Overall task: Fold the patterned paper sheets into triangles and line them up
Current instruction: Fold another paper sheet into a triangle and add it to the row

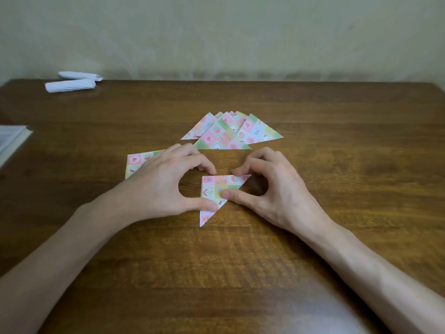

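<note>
Far out to the left of the grip, at the edge of the table (337,237), lies part of a book (11,140). Two white rolls (72,82) lie side by side well beyond it, near the table's back edge. Closer in, flat sheets (136,162) of the patterned paper lie partly under the left hand (163,186).

That hand arches over the table with its fingers curled. Its thumb (209,207) presses on the lower part of a folded triangle (214,189), and its fingertips come down just at the triangle's top left corner. The triangle lies flat between the two hands, its long edge slanting from the top right corner down to the bottom point.

Just beyond the grip, a fan of finished triangles (231,132) overlaps in a rough row, points away from the person.

The right hand (272,189) mirrors the left: its thumb (232,195) presses on the triangle's middle by the slanted edge, and a curled fingertip holds down the top right corner. Both hands hold the triangle in a narrow span.
</note>
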`<state>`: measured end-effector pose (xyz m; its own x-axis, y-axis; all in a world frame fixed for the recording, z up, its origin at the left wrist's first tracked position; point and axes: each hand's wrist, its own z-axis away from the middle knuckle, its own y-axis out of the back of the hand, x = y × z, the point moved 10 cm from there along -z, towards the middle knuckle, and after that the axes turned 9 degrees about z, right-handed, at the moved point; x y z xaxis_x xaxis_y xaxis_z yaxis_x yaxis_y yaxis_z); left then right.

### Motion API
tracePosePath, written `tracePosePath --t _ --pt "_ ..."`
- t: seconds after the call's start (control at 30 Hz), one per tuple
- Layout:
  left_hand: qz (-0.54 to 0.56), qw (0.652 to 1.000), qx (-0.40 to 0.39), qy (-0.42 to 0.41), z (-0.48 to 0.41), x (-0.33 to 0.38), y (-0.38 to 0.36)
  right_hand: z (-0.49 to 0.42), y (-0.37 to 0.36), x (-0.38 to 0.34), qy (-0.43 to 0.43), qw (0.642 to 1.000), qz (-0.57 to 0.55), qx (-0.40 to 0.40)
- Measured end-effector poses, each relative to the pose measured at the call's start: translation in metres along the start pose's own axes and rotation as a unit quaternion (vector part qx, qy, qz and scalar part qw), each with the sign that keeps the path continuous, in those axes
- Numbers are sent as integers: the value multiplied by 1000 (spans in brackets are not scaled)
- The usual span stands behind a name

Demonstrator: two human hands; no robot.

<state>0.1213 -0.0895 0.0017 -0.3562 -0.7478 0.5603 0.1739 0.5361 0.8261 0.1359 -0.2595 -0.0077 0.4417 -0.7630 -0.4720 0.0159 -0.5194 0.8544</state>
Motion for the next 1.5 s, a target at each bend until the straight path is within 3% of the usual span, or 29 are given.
tracePosePath --t 0.2,0.37,0.47,0.7,0.8,0.87,0.97,1.13,1.33,1.5 --pt "26 999 17 20 -1 -5 4 -3 8 5 -27 984 -178 4" --pt "239 966 85 47 -4 -1 16 -4 13 15 -65 954 -292 14" --pt "206 970 119 54 -3 1 19 -5 15 17 -80 946 -315 10" --pt "192 963 183 45 0 0 29 -13 25 26 -63 978 -200 16" --pt "169 969 176 45 -1 -10 38 -19 35 47 -117 968 -217 43" --pt "127 975 171 67 -1 -25 47 -24 44 68 -153 972 -165 66" --pt "61 980 132 133 -2 -52 56 -33 51 80 -162 981 -65 78" --pt "30 979 7 201 2 -75 50 -42 52 79 -154 981 -40 111" --pt "41 976 -35 211 9 -91 64 -39 50 60 -119 979 -1 165" --pt "17 972 -43 231 11 -105 64 -39 42 11 -16 988 4 156"
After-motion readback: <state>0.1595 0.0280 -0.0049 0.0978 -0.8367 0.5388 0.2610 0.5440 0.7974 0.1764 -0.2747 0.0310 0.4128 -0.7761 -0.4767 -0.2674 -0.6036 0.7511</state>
